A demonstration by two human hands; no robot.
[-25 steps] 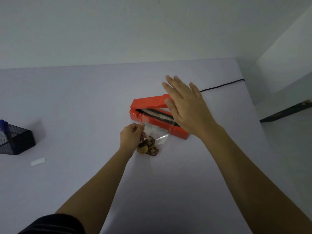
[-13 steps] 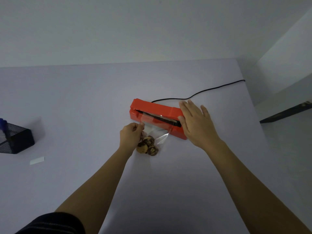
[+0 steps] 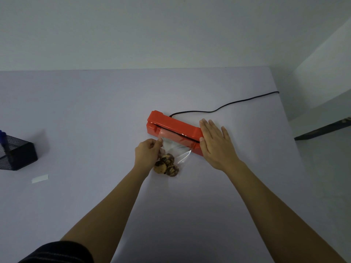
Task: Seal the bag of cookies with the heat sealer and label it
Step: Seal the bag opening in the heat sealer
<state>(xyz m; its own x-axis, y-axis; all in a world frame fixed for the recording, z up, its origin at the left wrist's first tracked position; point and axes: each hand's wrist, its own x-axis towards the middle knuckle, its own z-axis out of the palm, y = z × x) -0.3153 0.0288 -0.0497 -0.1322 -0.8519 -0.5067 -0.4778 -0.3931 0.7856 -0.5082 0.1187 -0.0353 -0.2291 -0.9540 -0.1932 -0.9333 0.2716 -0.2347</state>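
Head view: clear bag [image 3: 175,147], mouth in red sealer [image 3: 173,128]

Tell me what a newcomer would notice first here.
The red heat sealer stands out at the centre, the right hand pressing flat on its right end. Just in front, the left hand pinches a clear bag of cookies whose top lies in the sealer's slot. A small white label lies far left.

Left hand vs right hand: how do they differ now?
Left hand pinches the bag edge, fingers curled; right hand lies flat, fingers straight, on the heat sealer lid. Left hand sits beside the cookies; right hand covers the sealer's right end. Both are bare.
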